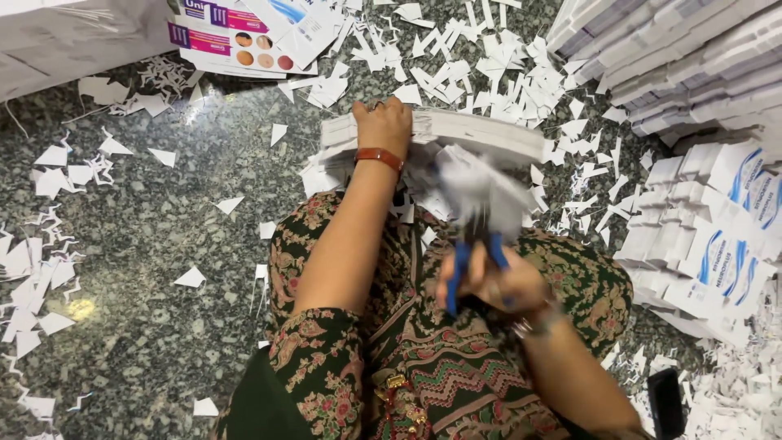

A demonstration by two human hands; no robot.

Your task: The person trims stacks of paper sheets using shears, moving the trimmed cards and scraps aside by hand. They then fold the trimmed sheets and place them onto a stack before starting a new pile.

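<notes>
Here we sit on a speckled stone floor (163, 244) with white paper scraps (489, 73) all around us. Our left hand (383, 126), just above the middle of the frame, lies on a thick stack of white sheets (481, 134). Its fingers curl over the far edge and press down on the stack. A brown band (380, 156) sits on that wrist.

Our right hand (489, 285), lower and a bit right of the middle, is closed around the blue handles of the scissors (476, 253). The hand is blurry, so we cannot tell if the blades are wide or closed. The scissors point up the frame, away from us, toward the stack. Their long line runs almost straight up and down in the frame. A blurry white piece of paper (481, 191) sits at the blades.

The stack's long side runs left to right and tips a little down to the right.

We think the blades could nick our left hand's fingers, because that hand is near the cutting spot. The stack could also slide if we press too softly, and then the cut would go crooked.

At the right of the frame are piles of folded white and blue boxes (717, 236).
</notes>
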